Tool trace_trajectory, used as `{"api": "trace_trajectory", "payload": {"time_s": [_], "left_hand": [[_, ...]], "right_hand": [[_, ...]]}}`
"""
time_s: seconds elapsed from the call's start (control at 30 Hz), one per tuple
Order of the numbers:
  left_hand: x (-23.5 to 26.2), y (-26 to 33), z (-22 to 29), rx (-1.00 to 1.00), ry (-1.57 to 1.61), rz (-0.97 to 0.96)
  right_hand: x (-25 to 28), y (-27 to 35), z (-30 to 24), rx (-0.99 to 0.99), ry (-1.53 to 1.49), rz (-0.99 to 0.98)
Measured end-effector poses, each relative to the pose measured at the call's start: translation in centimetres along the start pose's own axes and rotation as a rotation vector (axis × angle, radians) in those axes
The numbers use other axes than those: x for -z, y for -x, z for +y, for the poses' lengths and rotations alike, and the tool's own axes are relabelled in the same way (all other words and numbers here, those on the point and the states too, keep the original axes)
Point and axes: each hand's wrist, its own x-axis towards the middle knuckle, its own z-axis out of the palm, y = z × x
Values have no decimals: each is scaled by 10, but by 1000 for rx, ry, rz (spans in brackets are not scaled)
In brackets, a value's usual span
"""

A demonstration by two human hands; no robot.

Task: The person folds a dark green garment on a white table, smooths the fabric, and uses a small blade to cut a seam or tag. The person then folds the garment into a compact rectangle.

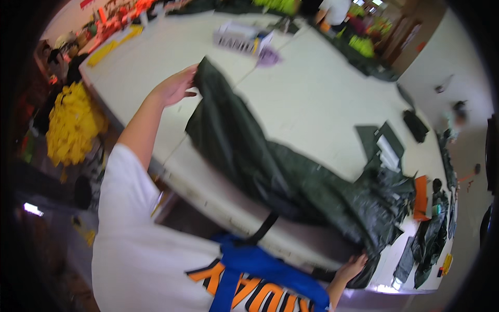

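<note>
A long piece of dark green, slightly shiny fabric [244,140] stretches across the near part of the table, bunched and creased toward the right. My left hand [178,87], arm reaching far out, pinches its upper left end, with the fingertips partly behind the cloth. Near the table's front edge on the right, my right hand [353,268] grips the lower edge of the same fabric; its fingers are partly hidden by folds. Between my hands the cloth hangs in loose folds.
The white table [312,125] bears a printed carton [240,39] beside a purple cloth [268,57]. More dark green pieces [382,143] and an orange strip [421,197] lie at right. A yellow fabric heap [75,125] stands left. People are at the far end.
</note>
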Motion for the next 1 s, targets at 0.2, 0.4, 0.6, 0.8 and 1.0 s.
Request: {"api": "trace_trajectory", "payload": {"time_s": [0.2,0.4,0.6,0.8,1.0], "left_hand": [[13,24,-68,375,-451,77],[16,53,-83,420,-300,102],[59,108,-113,789,-440,17],[44,101,-158,736,-317,231],[34,43,-195,614,-279,350]], "right_hand": [[22,-5,-8,45,395,-7],[18,-26,-24,84,124,-6],[104,-23,59,-358,-470,184],[79,-20,42,-318,-542,117],[51,7,34,-401,-473,505]]}}
